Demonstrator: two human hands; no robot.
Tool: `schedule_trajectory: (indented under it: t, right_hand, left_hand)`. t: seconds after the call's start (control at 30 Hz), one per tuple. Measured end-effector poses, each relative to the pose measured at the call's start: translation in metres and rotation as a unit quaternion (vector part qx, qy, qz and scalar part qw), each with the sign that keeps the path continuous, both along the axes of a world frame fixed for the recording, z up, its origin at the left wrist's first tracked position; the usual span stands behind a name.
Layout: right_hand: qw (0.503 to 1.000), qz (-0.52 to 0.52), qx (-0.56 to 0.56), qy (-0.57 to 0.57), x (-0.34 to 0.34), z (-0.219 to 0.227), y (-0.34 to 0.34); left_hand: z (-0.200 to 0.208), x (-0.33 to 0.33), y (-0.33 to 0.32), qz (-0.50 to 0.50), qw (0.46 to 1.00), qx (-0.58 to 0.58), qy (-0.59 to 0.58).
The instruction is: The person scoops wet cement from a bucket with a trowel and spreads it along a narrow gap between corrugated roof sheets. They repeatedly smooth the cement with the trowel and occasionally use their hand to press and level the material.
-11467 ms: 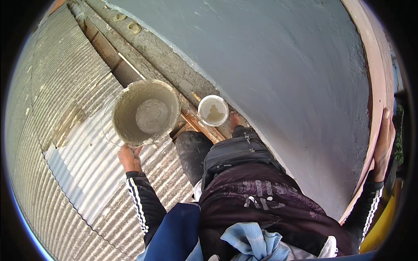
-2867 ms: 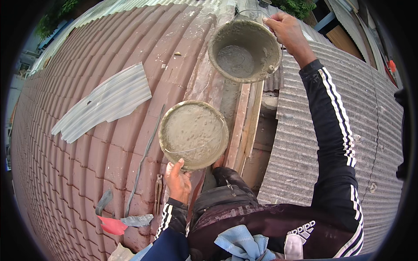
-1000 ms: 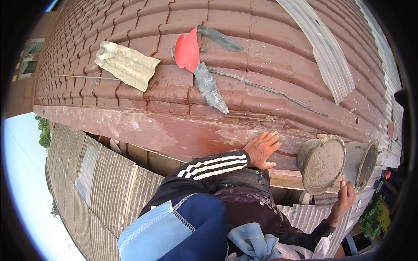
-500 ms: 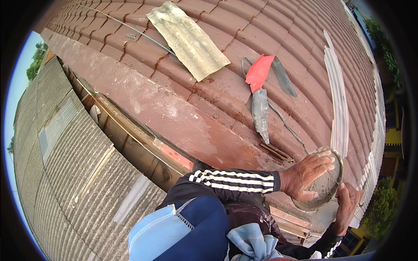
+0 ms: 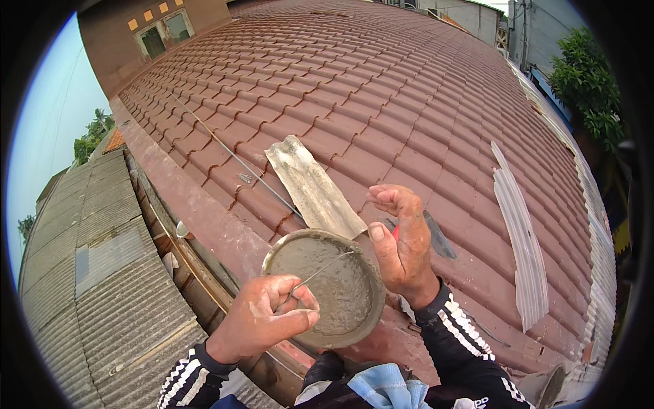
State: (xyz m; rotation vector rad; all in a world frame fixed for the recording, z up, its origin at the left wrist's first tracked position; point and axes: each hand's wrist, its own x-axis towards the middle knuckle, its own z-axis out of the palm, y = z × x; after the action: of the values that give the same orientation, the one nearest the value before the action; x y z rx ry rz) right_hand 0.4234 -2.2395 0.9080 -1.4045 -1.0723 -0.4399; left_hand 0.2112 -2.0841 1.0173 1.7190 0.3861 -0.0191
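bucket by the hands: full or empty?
Nearly full. The bucket holds wet grey mortar close to its rim, and the left hand grips its thin wire handle above the surface.

**Bucket of wet mortar on the tiled roof**

A round, mortar-smeared bucket [image 5: 325, 286] sits at the lower edge of the red tiled roof, seen from above. Grey wet mortar [image 5: 340, 283] fills it nearly to the rim. Its thin wire handle [image 5: 327, 264] is lifted, running across the mortar from the near rim towards the far rim, slightly slanted.
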Motion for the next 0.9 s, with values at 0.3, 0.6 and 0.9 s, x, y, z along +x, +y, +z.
schedule_trajectory:
  t: [0.3, 0.6, 0.9]
  right_hand:
    - [0.929, -0.046, -0.368, 0.006, -0.103, -0.275, 0.022]
    - [0.932, -0.010, -0.358, 0.055, -0.100, -0.277, 0.026]
    - [0.917, -0.034, -0.396, 0.041, -0.106, -0.282, 0.034]
  left_hand:
    - [-0.051, -0.085, 0.041, 0.519, 0.819, -0.109, -0.218]
    - [-0.198, -0.194, 0.109, 0.761, 0.607, -0.189, -0.130]
    - [-0.479, -0.229, 0.115, 0.797, 0.476, -0.372, 0.010]
